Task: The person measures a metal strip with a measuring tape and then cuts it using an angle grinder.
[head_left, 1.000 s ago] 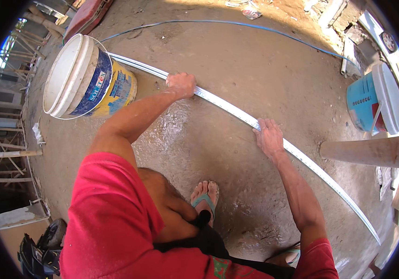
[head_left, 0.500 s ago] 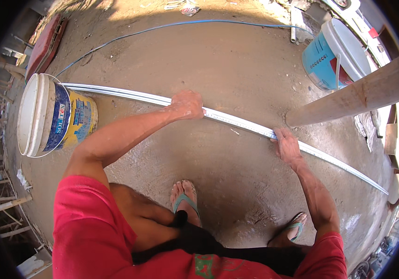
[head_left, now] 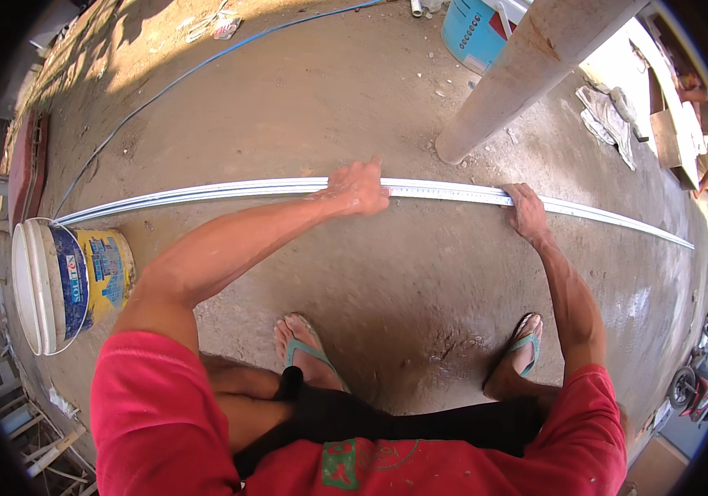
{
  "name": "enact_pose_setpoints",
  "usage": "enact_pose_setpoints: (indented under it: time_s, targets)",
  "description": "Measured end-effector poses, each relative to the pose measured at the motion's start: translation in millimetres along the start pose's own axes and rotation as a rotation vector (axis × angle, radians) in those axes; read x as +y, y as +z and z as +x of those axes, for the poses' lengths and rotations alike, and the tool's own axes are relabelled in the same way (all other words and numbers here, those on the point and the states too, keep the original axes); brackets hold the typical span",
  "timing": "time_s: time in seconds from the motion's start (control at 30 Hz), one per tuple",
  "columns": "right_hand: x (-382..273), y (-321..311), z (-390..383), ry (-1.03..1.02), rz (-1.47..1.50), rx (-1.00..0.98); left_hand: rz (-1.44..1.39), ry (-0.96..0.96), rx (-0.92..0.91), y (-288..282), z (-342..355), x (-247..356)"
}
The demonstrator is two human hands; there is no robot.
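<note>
Both hands (head_left: 357, 188) (head_left: 528, 212) in apparent grips

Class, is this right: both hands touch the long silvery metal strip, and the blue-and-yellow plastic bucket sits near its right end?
Not quite: the head view shows the plastic bucket near the left end of the metal strip. The left hand and right hand do touch it.
</note>
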State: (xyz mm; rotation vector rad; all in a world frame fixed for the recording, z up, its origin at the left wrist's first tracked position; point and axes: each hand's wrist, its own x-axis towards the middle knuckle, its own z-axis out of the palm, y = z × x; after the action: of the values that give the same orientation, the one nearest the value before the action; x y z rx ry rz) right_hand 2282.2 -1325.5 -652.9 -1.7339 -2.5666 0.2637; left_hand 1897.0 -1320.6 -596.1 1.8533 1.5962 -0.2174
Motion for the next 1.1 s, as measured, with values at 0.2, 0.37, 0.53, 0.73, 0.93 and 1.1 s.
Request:
enact_pose_setpoints:
  time_s: [0.2,0.37,0.53,0.73,0.93,1.1]
  targets:
    - [6,-7,0,0.002,-0.013,0.013,0.019,0.032,-0.040,0,10,4]
    - [17,0,-3,-0.002,-0.002,0.036,0.040,0.028,-0.096,-17,16,4]
    - [14,0,0,0.035,0.025,0.006,0.119,0.006,-0.082,-19,13,-24]
    - [16,-6,-1,0.074,0.085,-0.028,0.038,-0.118,-0.097,-44,-8,-79]
    - [9,-8,1,0.081,0.123,-0.043,0.034,-0.079,-0.029,-43,-33,-126]
    - [1,-14,-1,0.078,0.084,-0.015,0.063,-0.120,-0.034,-38,-29,-133]
